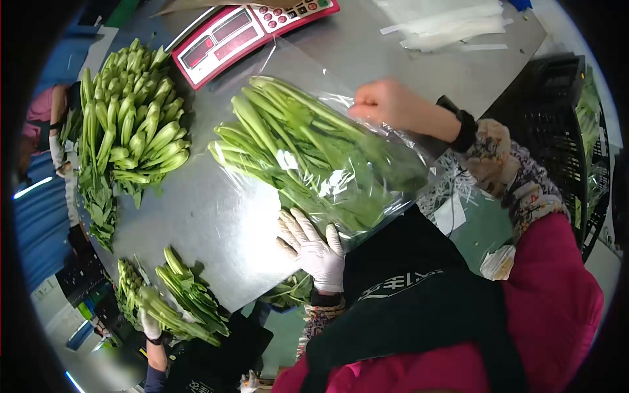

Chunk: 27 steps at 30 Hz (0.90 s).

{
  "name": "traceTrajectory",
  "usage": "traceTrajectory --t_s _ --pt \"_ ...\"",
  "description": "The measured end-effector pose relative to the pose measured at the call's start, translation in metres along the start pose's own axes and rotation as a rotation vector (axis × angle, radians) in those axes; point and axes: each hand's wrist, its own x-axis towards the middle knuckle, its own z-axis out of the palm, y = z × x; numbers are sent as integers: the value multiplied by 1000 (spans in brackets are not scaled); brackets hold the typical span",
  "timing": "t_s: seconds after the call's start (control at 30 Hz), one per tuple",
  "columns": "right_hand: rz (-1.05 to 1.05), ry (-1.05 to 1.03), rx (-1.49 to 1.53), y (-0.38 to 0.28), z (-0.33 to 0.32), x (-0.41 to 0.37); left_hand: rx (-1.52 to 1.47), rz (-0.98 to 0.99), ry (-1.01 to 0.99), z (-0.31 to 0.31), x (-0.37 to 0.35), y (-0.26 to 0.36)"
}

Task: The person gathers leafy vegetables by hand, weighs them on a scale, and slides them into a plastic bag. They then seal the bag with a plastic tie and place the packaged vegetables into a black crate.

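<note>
A clear plastic bag (393, 147) lies on the metal table in front of me, filled with leafy greens (288, 124) whose long pale green stalks point to the upper left. My right hand (403, 108), bare and with a black band at the wrist, is closed on the bag's upper right edge. At the bag's lower edge, my left hand (314, 252) in a white glove rests with its fingers spread, touching the plastic. The tips of the greens at the right are blurred behind shiny plastic.
A red and white digital scale (246, 36) stands at the back. Left of the bag is a large heap of greens (134, 118). White plastic bags (452, 23) lie at the top right, near a black crate (557, 124). A co-worker's gloved hand (151, 324) holds greens at lower left.
</note>
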Motion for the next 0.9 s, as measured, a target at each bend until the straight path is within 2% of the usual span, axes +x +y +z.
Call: traceTrajectory --t_s 0.07,0.13,0.2,0.23,0.3,0.33,0.4,0.47,0.5,0.57,0.6,0.67,0.7,0.8,0.87,0.9 --pt "154 -157 252 6 -18 2 -31 10 8 -1 -1 -2" --pt "176 -183 324 12 -23 0 65 39 -47 -4 -1 -1" --pt "355 -76 383 23 -30 0 7 27 -30 0 -2 -2" --pt "350 -73 378 27 -38 -2 -1 28 -31 0 -2 -2" --pt "383 195 323 29 -57 -5 -7 26 -20 0 -1 -3" --pt "375 195 324 25 -60 -13 9 25 -26 1 -2 -3" --pt "173 349 332 -1 -55 -43 25 28 -25 0 -1 -2" --pt "-235 412 177 -14 -30 -70 -7 27 -26 -2 0 1" --pt "-236 417 174 -6 -19 -70 -23 27 -18 -4 0 4" --pt "-442 88 -629 5 4 -78 -17 25 -35 -6 -3 6" --pt "-420 105 -635 13 -3 -82 -14 28 -38 -7 0 6" --pt "-49 303 -216 33 -22 -79 -17 66 1 -3 -5 -1" --pt "-40 322 -221 31 -24 -83 11 68 6 -2 -4 -1" --pt "-444 -8 -427 28 -29 -111 17 48 3 -4 -1 5" --pt "-625 -117 -382 21 -24 -114 -39 63 19 -7 -2 9" --pt "-693 -97 -422 18 -20 -102 -35 96 35 -2 -3 5"
